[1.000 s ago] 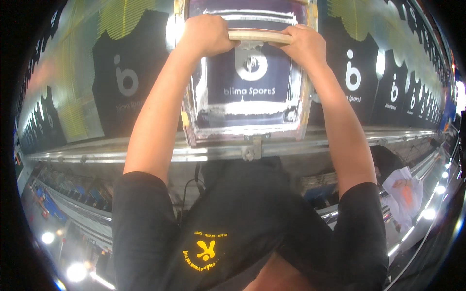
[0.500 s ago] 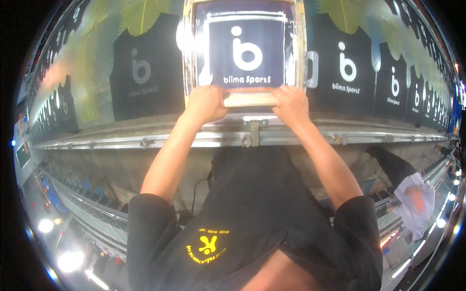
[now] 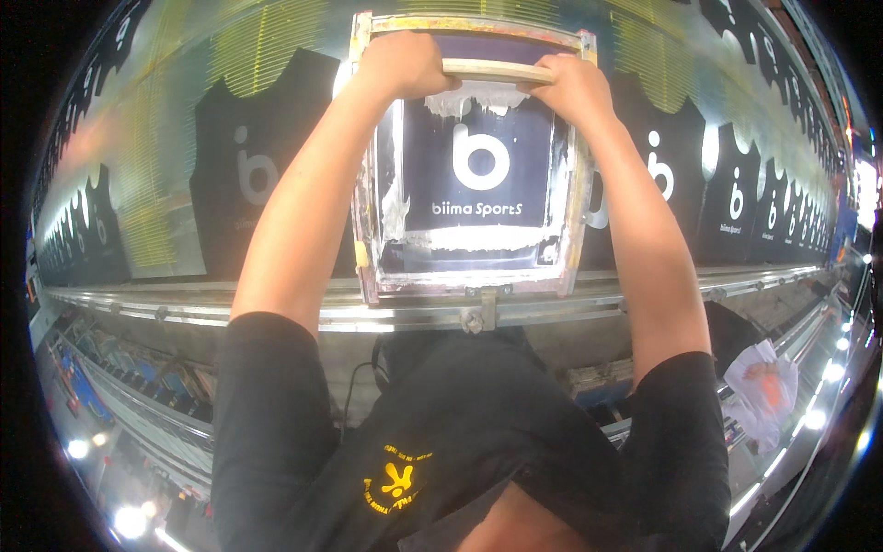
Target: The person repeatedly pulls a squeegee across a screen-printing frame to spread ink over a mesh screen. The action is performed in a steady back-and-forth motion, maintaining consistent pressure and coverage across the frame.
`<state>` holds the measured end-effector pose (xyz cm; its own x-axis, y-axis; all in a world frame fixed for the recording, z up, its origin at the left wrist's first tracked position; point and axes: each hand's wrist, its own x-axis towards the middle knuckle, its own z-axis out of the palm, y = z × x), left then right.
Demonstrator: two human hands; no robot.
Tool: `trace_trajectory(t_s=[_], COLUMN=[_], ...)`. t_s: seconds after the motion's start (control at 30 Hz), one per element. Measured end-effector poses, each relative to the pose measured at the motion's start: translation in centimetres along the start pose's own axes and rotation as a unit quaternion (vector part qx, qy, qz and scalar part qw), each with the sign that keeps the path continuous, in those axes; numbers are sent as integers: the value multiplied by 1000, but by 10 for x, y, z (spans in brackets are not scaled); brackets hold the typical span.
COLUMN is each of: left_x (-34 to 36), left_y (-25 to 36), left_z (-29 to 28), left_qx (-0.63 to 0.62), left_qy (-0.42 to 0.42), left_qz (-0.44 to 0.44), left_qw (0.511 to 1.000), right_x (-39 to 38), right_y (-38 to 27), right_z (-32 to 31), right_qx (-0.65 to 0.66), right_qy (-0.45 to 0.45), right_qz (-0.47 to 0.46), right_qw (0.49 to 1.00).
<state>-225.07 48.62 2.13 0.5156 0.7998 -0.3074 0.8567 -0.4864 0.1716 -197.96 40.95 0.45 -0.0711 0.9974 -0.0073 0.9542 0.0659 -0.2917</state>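
Both my hands grip one wooden squeegee (image 3: 492,71) laid across the far part of a silkscreen frame (image 3: 367,221). My left hand (image 3: 401,66) is closed round its left end, and my right hand (image 3: 575,89) is closed round its right end. Thick white ink (image 3: 474,97) hangs just on the near side of the blade. Another white ink band (image 3: 469,241) runs across the near end of the mesh. Between them the dark mesh shows a white rounded logo (image 3: 481,158) with lettering below it.
Black garment pieces (image 3: 241,161) with matching logos lie in a long row to left and right on a shiny table. A metal rail (image 3: 405,317) with a clamp (image 3: 475,317) borders its near edge. Another person in a light top (image 3: 762,391) is at the lower right.
Both hands have moved the squeegee from the near end of the screen to its far part. My arms are stretched further forward, and the whole near end of the frame now shows.
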Motion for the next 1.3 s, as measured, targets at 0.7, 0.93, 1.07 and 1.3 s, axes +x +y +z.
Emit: trace_trajectory(t_s=[0.7, 0.93, 1.07, 1.3], left_x=[-240, -231, -171, -28], left_y=[94, 104, 73, 11], left_z=[101, 104, 60, 10], left_qx=[-44, -87, -78, -86], left_qy=[32, 40, -23, 66], left_qz=[71, 115, 108, 105], left_qw=[996, 989, 991, 989], right_x=[-269, -221, -183, -161], right_y=[-39, 50, 74, 41], right_z=[28, 29, 50, 19], right_qx=[210, 334, 377, 527], right_qy=[41, 139, 158, 51], right_qz=[-39, 279, 320, 421], right_qw=[976, 889, 855, 736])
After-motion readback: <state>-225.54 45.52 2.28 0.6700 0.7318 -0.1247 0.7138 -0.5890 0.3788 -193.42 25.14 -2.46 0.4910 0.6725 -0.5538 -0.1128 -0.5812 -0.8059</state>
